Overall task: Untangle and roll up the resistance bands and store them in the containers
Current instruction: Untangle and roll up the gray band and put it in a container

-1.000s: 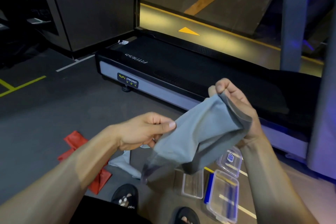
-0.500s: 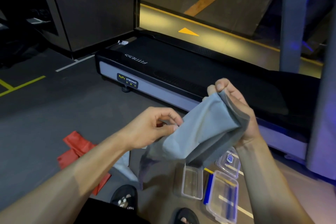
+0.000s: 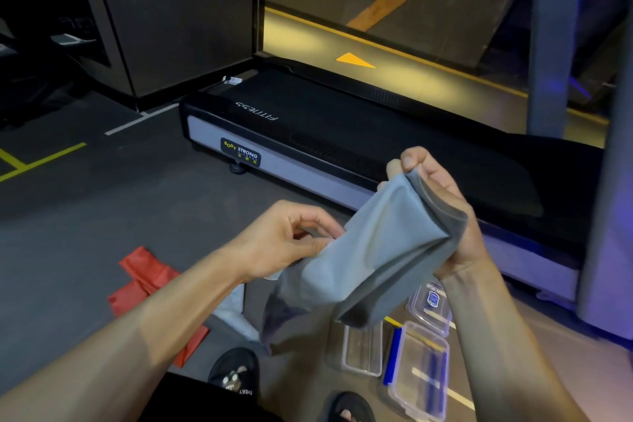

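I hold a wide grey resistance band in the air in front of me. My right hand grips its folded upper end, thumb on top. My left hand pinches the band's lower left edge between thumb and fingertips. The band's free end hangs down toward the floor. A red band lies crumpled on the floor at the left. A pale band lies under my left forearm, partly hidden. Three clear plastic containers sit on the floor below my right arm: an open box, one with blue clips, and a lidded one.
A black treadmill deck runs across the floor just beyond my hands. A grey post stands at the right. My sandalled feet are at the bottom edge. Yellow floor lines mark the left.
My left hand has shifted right and up along the band's edge and now pinches it with curled fingertips. The band's hanging end has bunched closer. My right hand stays put.
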`<state>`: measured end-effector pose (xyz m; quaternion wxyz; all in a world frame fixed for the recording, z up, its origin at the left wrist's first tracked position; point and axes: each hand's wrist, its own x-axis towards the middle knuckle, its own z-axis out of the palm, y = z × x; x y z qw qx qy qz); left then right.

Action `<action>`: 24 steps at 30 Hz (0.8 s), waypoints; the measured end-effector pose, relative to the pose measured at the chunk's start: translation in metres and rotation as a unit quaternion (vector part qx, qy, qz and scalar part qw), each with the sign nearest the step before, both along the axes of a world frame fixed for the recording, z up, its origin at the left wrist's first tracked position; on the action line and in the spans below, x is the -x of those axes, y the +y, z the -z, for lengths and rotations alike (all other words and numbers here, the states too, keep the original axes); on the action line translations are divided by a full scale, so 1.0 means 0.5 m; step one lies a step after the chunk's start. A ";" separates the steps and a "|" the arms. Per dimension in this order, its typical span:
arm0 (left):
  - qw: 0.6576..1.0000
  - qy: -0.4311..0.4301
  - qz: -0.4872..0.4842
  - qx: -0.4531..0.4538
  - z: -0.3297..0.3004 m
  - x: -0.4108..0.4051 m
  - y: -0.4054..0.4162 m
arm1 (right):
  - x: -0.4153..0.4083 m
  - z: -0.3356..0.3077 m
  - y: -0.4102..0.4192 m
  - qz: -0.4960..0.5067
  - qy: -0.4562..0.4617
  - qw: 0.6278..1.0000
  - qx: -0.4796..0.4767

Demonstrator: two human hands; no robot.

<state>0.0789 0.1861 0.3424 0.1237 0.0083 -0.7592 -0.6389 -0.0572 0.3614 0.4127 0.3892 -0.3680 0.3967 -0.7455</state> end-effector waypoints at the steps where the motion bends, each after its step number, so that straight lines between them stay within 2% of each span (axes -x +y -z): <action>1: 1.000 -0.002 -0.005 -0.004 0.002 0.000 -0.002 | 0.001 0.000 0.000 0.002 -0.001 1.000 0.000; 4: 1.000 -0.017 -0.006 -0.012 0.002 0.000 -0.001 | 0.004 0.001 -0.001 0.006 -0.012 1.000 0.010; 7: 0.999 -0.030 0.012 0.018 -0.001 0.003 0.000 | 0.006 0.003 -0.004 0.006 -0.011 1.000 0.020; 12: 0.986 -0.063 0.156 0.018 0.006 -0.004 0.000 | 0.002 0.003 -0.008 0.003 -0.008 1.000 0.027; 16: 0.998 -0.023 0.063 -0.004 0.016 0.008 0.007 | 0.004 -0.003 -0.005 0.008 -0.008 0.999 0.031; 19: 1.000 0.003 -0.001 0.007 0.026 0.013 0.010 | 0.003 -0.009 -0.002 -0.001 -0.041 0.998 0.057; 21: 1.000 -0.002 -0.003 0.022 0.026 0.014 0.016 | 0.003 -0.011 0.002 0.011 -0.041 0.997 0.058; 24: 0.998 -0.023 0.042 0.036 0.023 0.013 0.017 | 0.003 -0.014 0.004 0.028 -0.024 0.998 0.050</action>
